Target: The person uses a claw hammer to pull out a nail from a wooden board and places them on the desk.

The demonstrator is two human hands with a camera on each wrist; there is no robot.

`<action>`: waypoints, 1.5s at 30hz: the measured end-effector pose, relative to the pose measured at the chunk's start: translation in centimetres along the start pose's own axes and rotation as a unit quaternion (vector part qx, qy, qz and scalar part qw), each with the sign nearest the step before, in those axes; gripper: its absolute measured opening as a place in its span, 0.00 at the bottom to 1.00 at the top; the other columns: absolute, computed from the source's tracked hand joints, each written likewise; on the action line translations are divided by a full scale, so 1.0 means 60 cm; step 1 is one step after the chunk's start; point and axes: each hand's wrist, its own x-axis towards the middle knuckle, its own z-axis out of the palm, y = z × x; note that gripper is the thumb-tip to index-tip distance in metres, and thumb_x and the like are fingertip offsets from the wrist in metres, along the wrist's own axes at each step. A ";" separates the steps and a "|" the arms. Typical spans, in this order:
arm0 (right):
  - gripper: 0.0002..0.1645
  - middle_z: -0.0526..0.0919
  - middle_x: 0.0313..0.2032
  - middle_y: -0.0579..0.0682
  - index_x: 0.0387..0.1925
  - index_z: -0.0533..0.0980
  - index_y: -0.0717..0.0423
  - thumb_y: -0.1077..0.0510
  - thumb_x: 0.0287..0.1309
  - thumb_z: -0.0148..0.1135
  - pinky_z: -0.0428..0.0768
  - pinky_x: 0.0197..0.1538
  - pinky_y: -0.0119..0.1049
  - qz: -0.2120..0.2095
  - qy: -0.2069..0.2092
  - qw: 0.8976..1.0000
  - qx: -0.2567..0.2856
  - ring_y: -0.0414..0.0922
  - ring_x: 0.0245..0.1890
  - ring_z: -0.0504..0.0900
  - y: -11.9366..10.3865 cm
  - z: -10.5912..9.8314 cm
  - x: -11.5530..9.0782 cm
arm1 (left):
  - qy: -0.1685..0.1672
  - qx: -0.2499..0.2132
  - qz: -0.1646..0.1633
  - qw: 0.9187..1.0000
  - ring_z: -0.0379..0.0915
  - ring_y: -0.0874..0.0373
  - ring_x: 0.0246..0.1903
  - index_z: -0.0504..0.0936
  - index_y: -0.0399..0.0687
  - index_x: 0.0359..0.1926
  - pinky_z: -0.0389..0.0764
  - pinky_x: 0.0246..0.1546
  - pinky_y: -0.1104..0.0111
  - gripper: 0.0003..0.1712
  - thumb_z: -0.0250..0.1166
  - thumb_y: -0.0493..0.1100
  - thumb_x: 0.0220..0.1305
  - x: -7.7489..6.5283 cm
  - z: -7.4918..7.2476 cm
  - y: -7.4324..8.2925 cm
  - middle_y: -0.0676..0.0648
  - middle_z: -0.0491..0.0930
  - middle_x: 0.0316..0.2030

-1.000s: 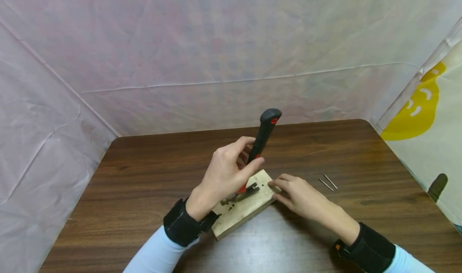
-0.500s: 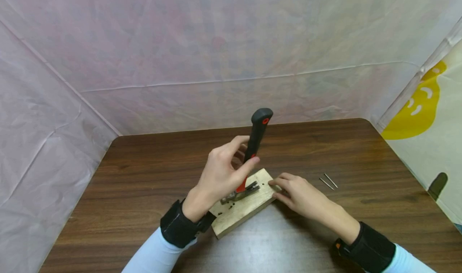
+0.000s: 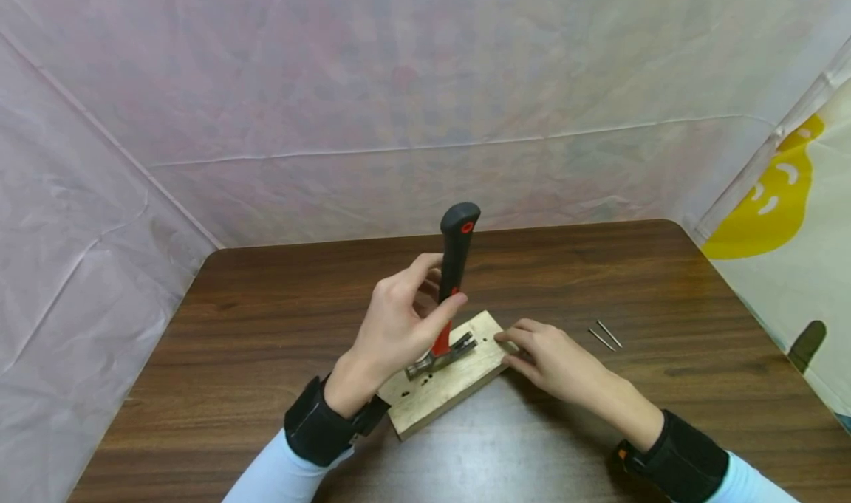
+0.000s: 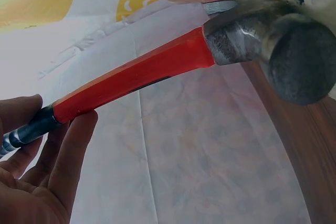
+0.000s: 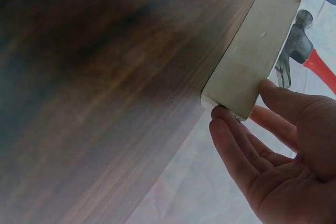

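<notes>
A claw hammer [image 3: 454, 267] with a black and red handle stands nearly upright, its metal head [image 4: 299, 51] down on a pale wooden block [image 3: 447, 396]. My left hand [image 3: 397, 318] holds the handle between thumb and fingers around where black meets red. In the head view the claw points to the right along the block, toward a small dark hole. Whether a nail sits in the claw I cannot tell. My right hand [image 3: 552, 359] grips the block's right end, thumb on one face and fingertips on the end [image 5: 231, 111].
Two loose nails [image 3: 605, 335] lie on the brown wooden table [image 3: 266, 326], right of the block. Several dark holes mark the block's top. A pale cloth wall [image 3: 399, 104] rises behind the table's far edge.
The hammer's handle has swung to the left and become more upright, my left hand moving with it. Its head stays on the block. My right hand and the nails have not moved.
</notes>
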 end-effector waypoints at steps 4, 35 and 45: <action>0.15 0.84 0.41 0.50 0.49 0.84 0.61 0.61 0.61 0.74 0.83 0.34 0.33 -0.001 0.003 1.000 -0.002 0.41 0.33 0.83 0.001 0.001 0.000 | 0.003 -0.006 -0.006 1.000 0.83 0.60 0.30 0.78 0.43 0.58 0.83 0.24 0.74 0.23 0.74 0.36 0.64 -0.004 -0.003 0.003 0.46 0.84 0.36; 0.15 0.84 0.42 0.52 0.49 0.83 0.62 0.62 0.61 0.74 0.85 0.39 0.34 0.001 -0.001 1.000 -0.010 0.43 0.36 0.84 -0.003 -0.006 0.001 | 0.033 -0.022 -0.027 0.999 0.84 0.56 0.37 0.76 0.42 0.56 0.85 0.26 0.71 0.23 0.75 0.36 0.63 -0.032 -0.021 0.000 0.48 0.85 0.37; 0.15 0.85 0.42 0.52 0.49 0.83 0.62 0.62 0.61 0.74 0.85 0.37 0.34 0.001 -0.001 1.000 -0.004 0.42 0.35 0.84 -0.001 -0.003 0.001 | 0.040 -0.027 -0.015 0.999 0.84 0.56 0.36 0.76 0.41 0.56 0.85 0.28 0.72 0.23 0.74 0.34 0.63 -0.035 -0.020 0.002 0.47 0.84 0.36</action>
